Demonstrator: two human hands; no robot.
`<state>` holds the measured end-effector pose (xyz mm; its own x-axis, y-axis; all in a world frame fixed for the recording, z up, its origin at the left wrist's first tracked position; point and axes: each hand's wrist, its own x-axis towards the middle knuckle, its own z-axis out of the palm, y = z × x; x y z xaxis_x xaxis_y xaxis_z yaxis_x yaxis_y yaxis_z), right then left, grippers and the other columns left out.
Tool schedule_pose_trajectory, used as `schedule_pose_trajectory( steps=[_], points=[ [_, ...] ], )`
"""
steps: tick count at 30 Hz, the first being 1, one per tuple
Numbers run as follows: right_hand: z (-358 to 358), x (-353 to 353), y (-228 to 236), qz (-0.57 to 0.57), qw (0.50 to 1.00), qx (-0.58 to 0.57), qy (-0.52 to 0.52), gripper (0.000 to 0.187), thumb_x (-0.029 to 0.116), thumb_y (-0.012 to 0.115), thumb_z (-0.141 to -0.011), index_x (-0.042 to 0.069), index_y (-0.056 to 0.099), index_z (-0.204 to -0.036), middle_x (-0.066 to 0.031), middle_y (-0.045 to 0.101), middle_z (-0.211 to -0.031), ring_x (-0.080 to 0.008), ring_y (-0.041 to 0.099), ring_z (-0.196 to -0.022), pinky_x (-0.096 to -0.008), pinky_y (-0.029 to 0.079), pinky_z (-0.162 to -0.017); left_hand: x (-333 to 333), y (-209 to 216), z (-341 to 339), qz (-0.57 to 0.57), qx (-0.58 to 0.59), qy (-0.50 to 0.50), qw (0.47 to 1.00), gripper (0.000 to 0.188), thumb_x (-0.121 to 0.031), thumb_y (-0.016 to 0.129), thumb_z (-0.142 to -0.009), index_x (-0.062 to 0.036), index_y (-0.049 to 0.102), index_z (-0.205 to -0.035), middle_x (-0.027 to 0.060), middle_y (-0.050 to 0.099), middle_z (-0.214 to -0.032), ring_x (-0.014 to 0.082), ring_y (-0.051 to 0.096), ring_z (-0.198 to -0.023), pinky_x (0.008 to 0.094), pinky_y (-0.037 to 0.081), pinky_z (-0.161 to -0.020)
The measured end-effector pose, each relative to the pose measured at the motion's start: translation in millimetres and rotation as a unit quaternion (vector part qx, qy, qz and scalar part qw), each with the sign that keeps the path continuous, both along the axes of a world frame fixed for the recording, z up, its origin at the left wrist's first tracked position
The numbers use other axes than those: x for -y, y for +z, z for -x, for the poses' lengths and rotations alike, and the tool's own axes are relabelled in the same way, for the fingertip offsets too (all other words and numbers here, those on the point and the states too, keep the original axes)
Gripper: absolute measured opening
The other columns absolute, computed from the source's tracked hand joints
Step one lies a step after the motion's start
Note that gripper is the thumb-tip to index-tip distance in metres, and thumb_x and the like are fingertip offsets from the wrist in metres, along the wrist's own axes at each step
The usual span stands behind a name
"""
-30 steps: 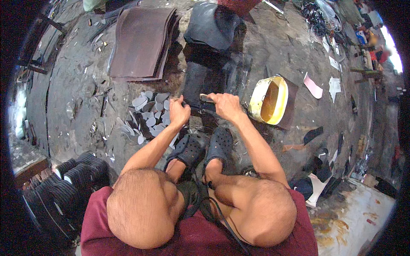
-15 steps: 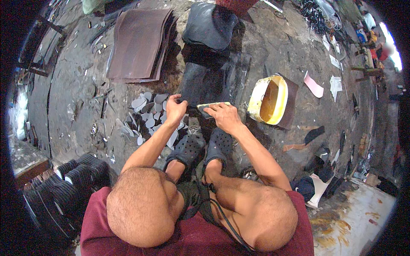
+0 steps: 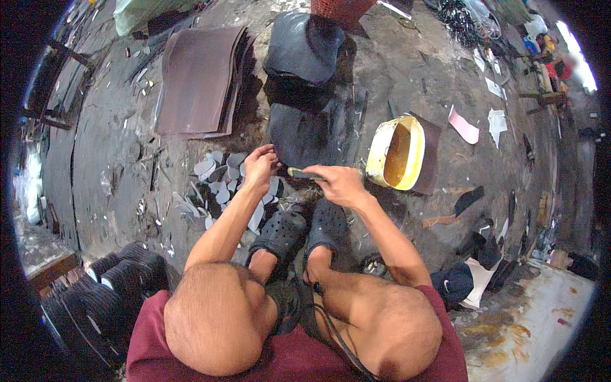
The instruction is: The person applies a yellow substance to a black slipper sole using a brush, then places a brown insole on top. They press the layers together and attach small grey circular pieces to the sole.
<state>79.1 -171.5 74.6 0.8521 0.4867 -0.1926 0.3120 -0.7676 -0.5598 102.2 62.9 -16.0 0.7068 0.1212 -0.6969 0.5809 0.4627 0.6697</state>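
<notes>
My left hand (image 3: pixel 261 167) is closed at the lower left corner of a black sheet (image 3: pixel 302 127) on the floor, its fingertips pinching something dark that I cannot make out. In my right hand (image 3: pixel 342 184) is a flat dark spreader (image 3: pixel 305 173) with a yellowish tip, now seen nearly edge-on. The spreader points toward my left fingers, just over the sheet's near edge. To the right stands a white tub (image 3: pixel 382 151) with a yellow rim, holding brown, glue-like liquid (image 3: pixel 398 153). Grey cut pieces (image 3: pixel 223 181) lie heaped left of my left hand.
Stacked brown sheets (image 3: pixel 200 79) lie at the far left, beside a folded black sheet pile (image 3: pixel 302 48). A red basket (image 3: pixel 340 9) stands behind. Several black soles (image 3: pixel 108 299) are stacked at the near left. A dark cap (image 3: pixel 455 283) and scraps lie on the right.
The spreader has tilted from lying flatter to nearly edge-on in my right hand. My left fingers have closed further and moved slightly nearer to me. The whole view has shifted a little.
</notes>
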Motion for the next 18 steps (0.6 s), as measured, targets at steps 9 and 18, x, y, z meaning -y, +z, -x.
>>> schedule_pose_trajectory(
  steps=[9,18],
  points=[
    [-21.7,63.1,77.2,-0.371,0.866,0.132,-0.310,0.033,0.004,0.070,-0.093,-0.001,0.063,-0.125,-0.0103,0.068,-0.118,-0.0178,0.061,-0.112,-0.0306,0.047,-0.100,51.2,23.3,-34.6,0.099,-0.070,-0.163,0.979,0.077,-0.037,0.086,-0.080,-0.0073,0.047,-0.140,0.0141,0.054,-0.138,0.0321,0.057,-0.115,0.0512,0.046,-0.096],
    [-10.7,67.4,69.1,-0.427,0.799,0.175,-0.385,0.032,0.004,0.070,-0.094,-0.004,0.061,-0.124,-0.0080,0.068,-0.115,-0.0150,0.062,-0.104,-0.0289,0.047,-0.095,29.2,41.5,-49.2,0.302,-0.003,-0.105,0.947,0.026,-0.022,0.067,-0.090,-0.0058,0.066,-0.110,0.0062,0.073,-0.112,0.0237,0.070,-0.098,0.0425,0.056,-0.089]
  ],
)
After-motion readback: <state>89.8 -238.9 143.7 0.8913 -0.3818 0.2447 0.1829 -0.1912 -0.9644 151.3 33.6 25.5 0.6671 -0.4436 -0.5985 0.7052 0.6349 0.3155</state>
